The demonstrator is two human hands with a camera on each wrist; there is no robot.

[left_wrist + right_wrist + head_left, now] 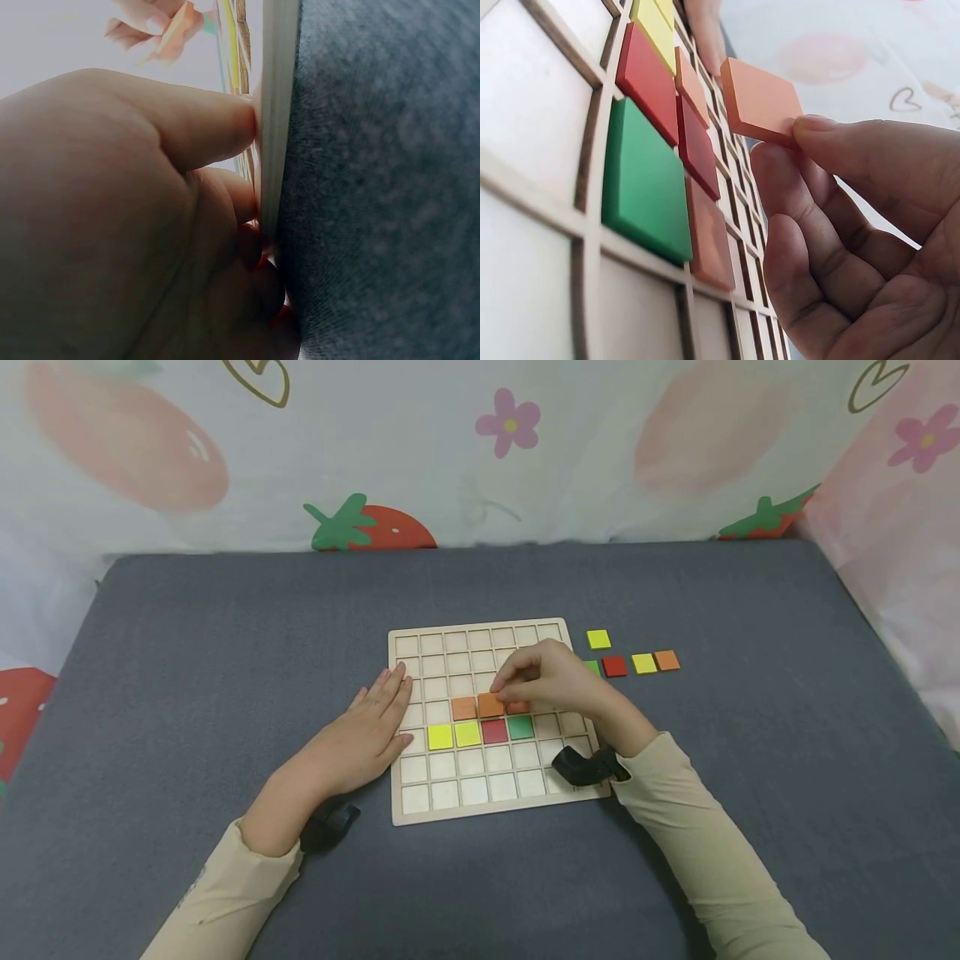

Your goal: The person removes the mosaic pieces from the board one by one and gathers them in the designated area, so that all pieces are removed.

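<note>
My right hand [558,681] pinches an orange square tile [761,97] between thumb and fingers, held just above a wooden grid board [480,810]. Fingers straight, my left hand [360,739] rests over the board's left edge. One grid row holds two yellow tiles [440,737], a red tile [494,731] and a green tile [520,727]. In the row behind, a second red tile [696,146] lies between two orange tiles [710,240]; the held tile covers that red one in the head view. The left wrist view shows the thumb at the board's side.
Right of the board lie a yellow tile [597,639], a red tile [614,667], another yellow tile [643,663], an orange tile [667,660] and a green tile [592,667] partly behind my right hand. Grey cloth [225,693] covers the table; a printed curtain [570,460] hangs behind.
</note>
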